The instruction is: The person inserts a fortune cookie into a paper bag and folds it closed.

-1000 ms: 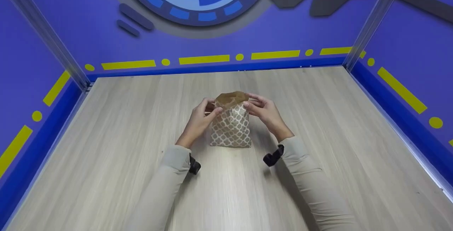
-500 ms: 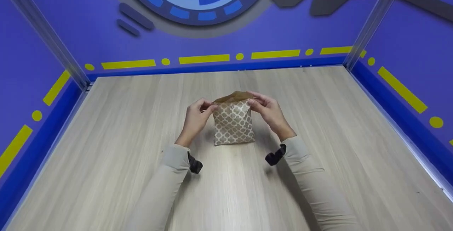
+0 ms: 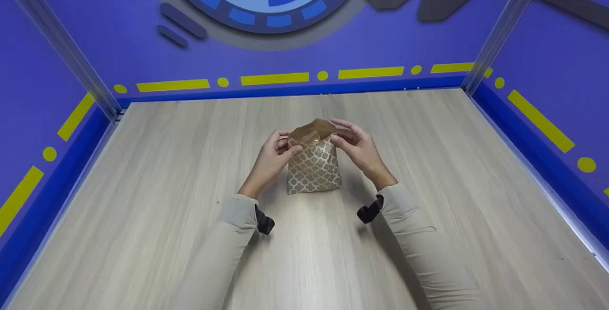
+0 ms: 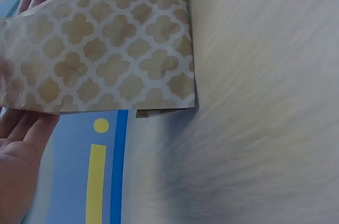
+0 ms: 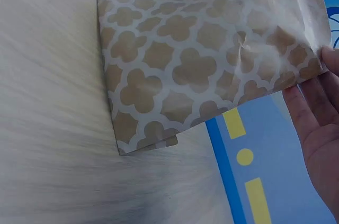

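A brown paper bag (image 3: 314, 169) with a white quatrefoil pattern stands upright on the table in the head view, its mouth gaping at the top and plain brown paper showing inside. My left hand (image 3: 272, 158) pinches the left side of the rim, thumb on the front. At the right side of the rim, my right hand (image 3: 360, 150) grips the paper between thumb and fingers. Up close in the left wrist view, the patterned front of the bag (image 4: 100, 49) hides part of the hands. Creases run near the mouth of the bag (image 5: 212, 49) in the right wrist view.
The light wood-grain table (image 3: 166, 181) spreads around the bag. Blue panels (image 3: 266, 65) with yellow marks wall it in at the back and both sides. A black wrist camera (image 3: 265, 222) sits at the left cuff, another black camera (image 3: 369, 211) at the right.
The bag's mouth narrowed half a second ago and now gapes wider again. My left thumb has shifted right over the front of the rim. The bag's base sits slightly right of its earliest position.
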A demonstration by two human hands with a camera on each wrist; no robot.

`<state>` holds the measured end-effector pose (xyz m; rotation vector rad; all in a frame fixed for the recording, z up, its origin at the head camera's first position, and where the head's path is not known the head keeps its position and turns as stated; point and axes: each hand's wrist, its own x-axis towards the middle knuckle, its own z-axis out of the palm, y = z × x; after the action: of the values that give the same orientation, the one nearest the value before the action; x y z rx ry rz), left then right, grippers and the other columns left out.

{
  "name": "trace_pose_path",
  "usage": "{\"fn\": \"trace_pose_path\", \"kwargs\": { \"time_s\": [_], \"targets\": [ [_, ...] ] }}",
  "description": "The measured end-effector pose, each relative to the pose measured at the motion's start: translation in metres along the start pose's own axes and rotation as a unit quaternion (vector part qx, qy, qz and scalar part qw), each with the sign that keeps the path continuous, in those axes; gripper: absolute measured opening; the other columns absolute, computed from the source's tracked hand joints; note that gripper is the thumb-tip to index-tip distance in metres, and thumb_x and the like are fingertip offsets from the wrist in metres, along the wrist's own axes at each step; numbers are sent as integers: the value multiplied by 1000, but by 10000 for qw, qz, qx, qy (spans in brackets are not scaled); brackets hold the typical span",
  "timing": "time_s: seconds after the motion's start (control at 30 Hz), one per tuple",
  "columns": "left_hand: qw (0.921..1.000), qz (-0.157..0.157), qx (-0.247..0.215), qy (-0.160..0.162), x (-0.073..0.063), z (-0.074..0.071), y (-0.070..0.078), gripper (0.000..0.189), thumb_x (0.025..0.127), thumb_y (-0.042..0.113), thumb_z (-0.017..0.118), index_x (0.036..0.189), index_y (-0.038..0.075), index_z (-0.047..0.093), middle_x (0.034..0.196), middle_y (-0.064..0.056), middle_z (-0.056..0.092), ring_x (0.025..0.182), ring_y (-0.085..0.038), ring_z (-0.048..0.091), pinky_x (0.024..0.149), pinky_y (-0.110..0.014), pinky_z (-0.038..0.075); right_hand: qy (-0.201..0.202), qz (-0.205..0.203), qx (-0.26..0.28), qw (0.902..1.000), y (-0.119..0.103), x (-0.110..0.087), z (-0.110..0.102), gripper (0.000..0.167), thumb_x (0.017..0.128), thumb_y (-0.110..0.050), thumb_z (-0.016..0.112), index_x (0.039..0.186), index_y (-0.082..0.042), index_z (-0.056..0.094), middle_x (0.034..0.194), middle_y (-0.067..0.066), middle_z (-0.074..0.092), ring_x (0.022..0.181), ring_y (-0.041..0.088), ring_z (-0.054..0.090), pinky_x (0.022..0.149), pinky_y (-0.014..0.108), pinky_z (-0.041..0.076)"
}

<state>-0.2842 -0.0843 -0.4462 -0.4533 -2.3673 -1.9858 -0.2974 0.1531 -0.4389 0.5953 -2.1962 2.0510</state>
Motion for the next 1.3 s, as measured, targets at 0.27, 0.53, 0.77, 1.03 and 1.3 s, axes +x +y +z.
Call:
{"fn": "trace_pose_path", "kwargs": {
  "time_s": [0.27,0.53,0.77,1.03,1.3],
  "targets": [
    [9999,-55,53,113,1,2,-2,44,89,23,69,128,9,54,109,-8,70,95,-16,66,83,-29,54,-687,-361,-1009,9919,-3,-4,6,47,91,-3,63,136,-1,51,139,21,49,120,29,54,99,43,47],
    [10000,23,32,70,-1,3,1,39,90,22,67,124,9,56,113,-8,70,95,-15,66,83,-29,54,-1067,-753,-1717,9765,-1,-2,8,49,89,-20,68,136,-17,56,156,8,29,128,25,48,93,46,48],
    [9997,208,5,144,1,4,-3,34,90,19,66,121,8,58,111,-9,71,93,-15,66,79,-26,53,-1267,-714,-2014,9687,0,-1,10,46,90,-27,67,134,-21,57,157,4,27,118,21,52,86,37,50],
    [9995,236,-86,170,-3,6,5,33,92,8,61,124,-1,57,116,-18,68,94,-23,65,74,-18,50,-1614,-720,-2337,9561,2,-3,14,42,90,-28,66,130,-19,61,159,8,22,92,17,59,79,33,50],
    [9998,75,-155,44,-3,4,-3,38,92,14,63,126,0,55,116,-16,68,91,-9,61,75,-19,48,-1575,-714,-2056,9632,2,-4,13,39,89,-19,67,126,-9,64,142,12,49,100,22,59,78,27,49]
  ]
}}
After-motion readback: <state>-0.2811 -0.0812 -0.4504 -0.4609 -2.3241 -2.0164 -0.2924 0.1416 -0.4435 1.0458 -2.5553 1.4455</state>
